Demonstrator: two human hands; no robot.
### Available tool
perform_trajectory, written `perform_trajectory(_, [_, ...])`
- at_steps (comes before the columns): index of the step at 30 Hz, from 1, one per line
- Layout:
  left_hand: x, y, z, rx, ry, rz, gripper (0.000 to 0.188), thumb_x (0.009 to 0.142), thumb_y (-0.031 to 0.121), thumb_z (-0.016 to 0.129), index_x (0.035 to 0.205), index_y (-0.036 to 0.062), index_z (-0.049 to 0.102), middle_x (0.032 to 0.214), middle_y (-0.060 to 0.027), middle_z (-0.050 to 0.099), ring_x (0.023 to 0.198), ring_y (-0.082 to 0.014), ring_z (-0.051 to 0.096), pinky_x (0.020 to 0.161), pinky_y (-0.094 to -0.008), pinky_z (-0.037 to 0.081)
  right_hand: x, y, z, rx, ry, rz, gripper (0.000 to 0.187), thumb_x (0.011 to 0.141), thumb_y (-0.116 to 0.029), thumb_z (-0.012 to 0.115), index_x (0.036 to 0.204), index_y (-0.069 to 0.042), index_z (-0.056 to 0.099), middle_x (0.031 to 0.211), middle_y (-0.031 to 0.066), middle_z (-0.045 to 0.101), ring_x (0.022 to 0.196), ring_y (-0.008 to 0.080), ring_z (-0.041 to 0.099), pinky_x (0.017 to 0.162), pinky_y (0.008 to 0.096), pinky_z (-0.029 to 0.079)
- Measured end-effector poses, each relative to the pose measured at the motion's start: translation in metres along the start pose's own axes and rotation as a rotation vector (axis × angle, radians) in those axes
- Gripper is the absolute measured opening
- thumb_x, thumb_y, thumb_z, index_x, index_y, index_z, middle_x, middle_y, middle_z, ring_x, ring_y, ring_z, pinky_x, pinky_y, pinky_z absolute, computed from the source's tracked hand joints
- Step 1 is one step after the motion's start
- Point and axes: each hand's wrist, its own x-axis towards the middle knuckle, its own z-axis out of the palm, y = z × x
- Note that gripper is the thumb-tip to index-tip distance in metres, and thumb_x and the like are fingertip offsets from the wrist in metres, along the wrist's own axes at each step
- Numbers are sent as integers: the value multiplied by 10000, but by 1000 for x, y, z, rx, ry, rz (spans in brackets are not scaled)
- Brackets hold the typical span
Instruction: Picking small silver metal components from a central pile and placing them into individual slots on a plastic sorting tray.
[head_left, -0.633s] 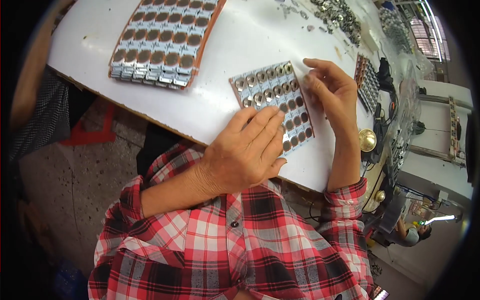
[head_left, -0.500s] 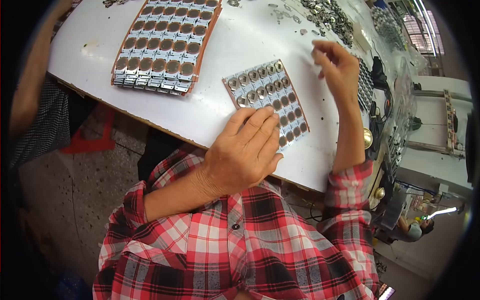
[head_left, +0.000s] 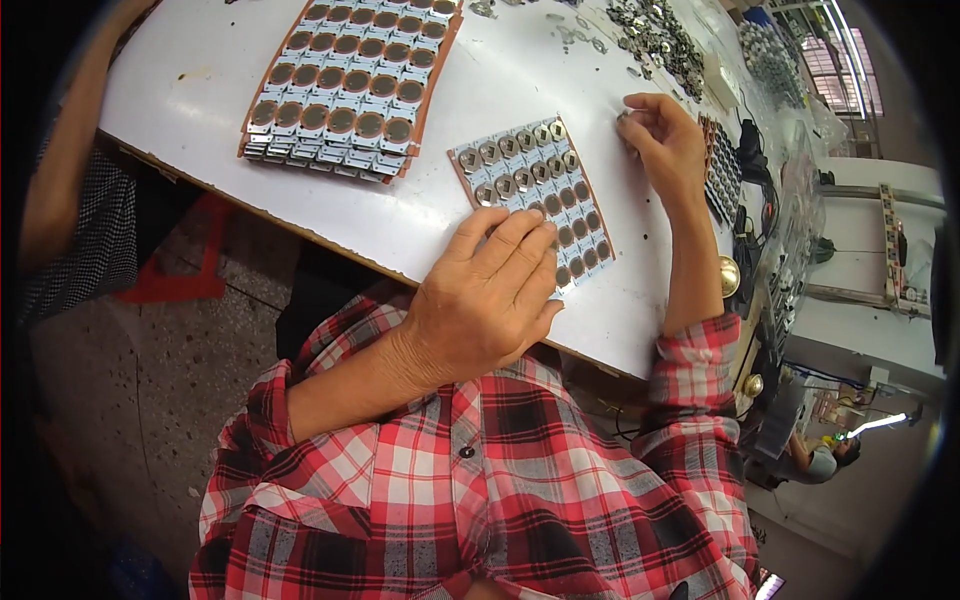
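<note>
On the bench (head_left: 390, 215), the disc-dotted panel (head_left: 552, 193) lies partly under the left hand (head_left: 487, 285), fingers together, grip hidden, long axis slanting far-left, while the right hand (head_left: 668, 150), curled, pinch unclear, sits apart to its right.

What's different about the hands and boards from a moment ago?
The right hand has moved forward, away from the small board's right edge; I can't tell if its curled fingers hold anything. The left hand stays resting on that board, shiny pieces still sit in its two far rows, and the stack of boards still lies to the left.
</note>
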Motion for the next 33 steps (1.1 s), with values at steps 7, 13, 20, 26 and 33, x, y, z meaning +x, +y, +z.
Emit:
perform_trajectory(7, [11, 5, 1, -4, -77, 14, 469, 709, 189, 822, 1067, -88, 701, 1194, -220, 691, 1199, -352, 632, 1058, -500, 484, -52, -12, -21, 498, -108, 286, 193, 988, -77, 704, 1160, 9, 696, 931, 47, 712, 688, 73, 628, 510, 187, 466])
perform_trajectory(13, [26, 12, 8, -12, -212, 32, 522, 748, 235, 809, 1102, -127, 683, 1221, -241, 658, 1245, -362, 582, 1106, -486, 437, -51, -6, -17, 741, -184, 280, 245, 1037, -97, 644, 1247, 28, 632, 1070, 142, 723, 790, 151, 739, 559, 231, 597])
perform_trajectory(20, [17, 8, 9, -40, -95, -24, 503, 707, 177, 847, 1116, -70, 690, 1204, -220, 685, 1211, -389, 631, 1060, -532, 494, -58, -9, -10, 746, -175, 145, 307, 1018, -49, 647, 1300, 69, 623, 1064, 164, 734, 865, 192, 765, 723, 282, 652])
perform_trajectory(26, [5, 6, 1, 73, -45, -30, 484, 732, 216, 828, 1109, -59, 700, 1211, -210, 700, 1177, -376, 662, 1022, -534, 506, -69, -23, -2, 616, -223, 142, 335, 992, -13, 676, 1308, 82, 622, 1081, 154, 724, 900, 201, 764, 802, 305, 661])
perform_trajectory(33, [9, 6, 2, 91, -47, -43, 462, 744, 247, 813, 1073, -61, 708, 1189, -202, 710, 1148, -363, 678, 983, -524, 526, -75, -29, 2, 624, -205, 112, 243, 986, -17, 686, 1210, 78, 683, 1077, 159, 733, 925, 216, 773, 787, 301, 665])
